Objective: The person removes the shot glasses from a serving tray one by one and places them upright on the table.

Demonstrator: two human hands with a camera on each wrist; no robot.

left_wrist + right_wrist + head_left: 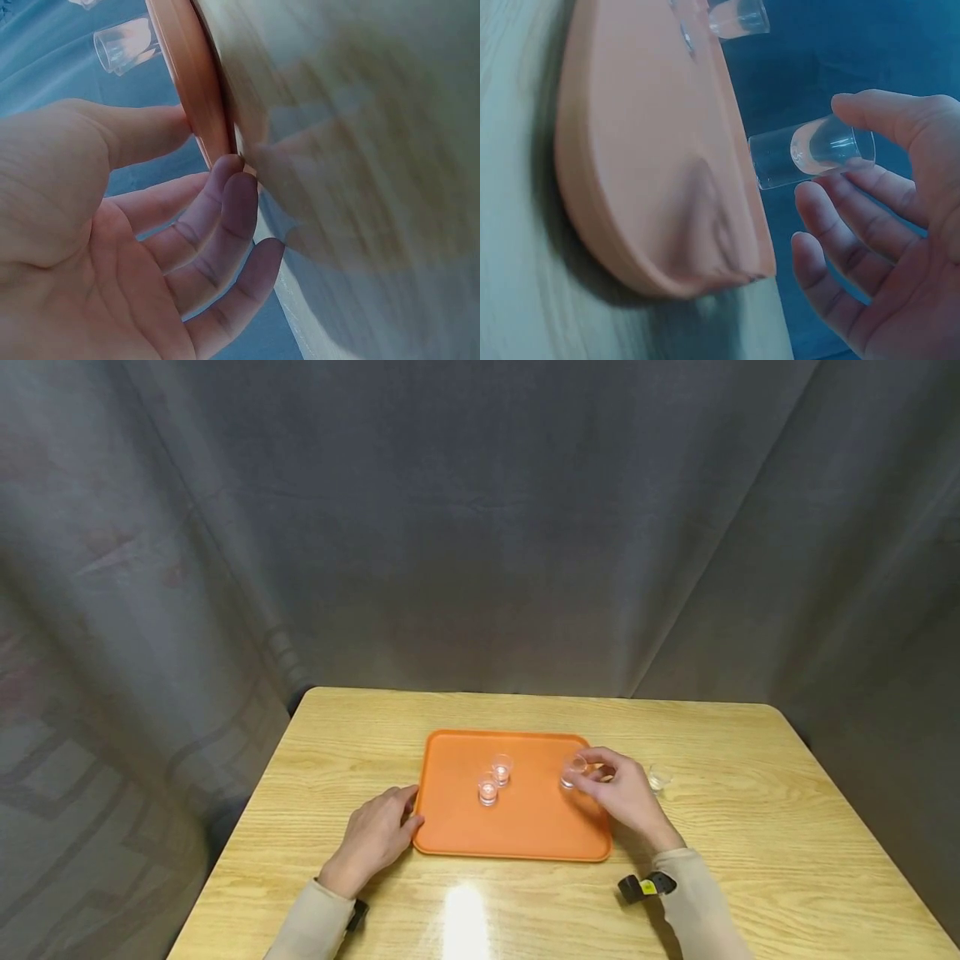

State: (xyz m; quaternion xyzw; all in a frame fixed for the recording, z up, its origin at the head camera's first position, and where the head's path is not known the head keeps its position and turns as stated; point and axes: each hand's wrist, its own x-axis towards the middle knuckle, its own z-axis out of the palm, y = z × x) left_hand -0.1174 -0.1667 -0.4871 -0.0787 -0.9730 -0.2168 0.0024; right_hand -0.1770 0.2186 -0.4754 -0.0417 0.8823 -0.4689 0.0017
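An orange tray (525, 839) lies on a wooden table, and my left hand (375, 835) holds its left edge. In the left wrist view the thumb lies against the tray rim (196, 82) and fingertips meet its outer side. My right hand (626, 789) pinches a clear shot glass (567, 774) near its top, over the tray's right part. The right wrist view shows this shot glass (776, 159) between thumb and fingers, its thick base toward the tray; whether it touches the tray I cannot tell. Two more shot glasses, one farther back (502, 768) and one nearer (487, 791), stand upright mid-tray.
Another clear glass (657, 779) stands on the wooden table (750, 827) to the right of the tray, just beyond my right hand. A grey curtain (480, 527) hangs behind the table. Glare lies on the wood near the front.
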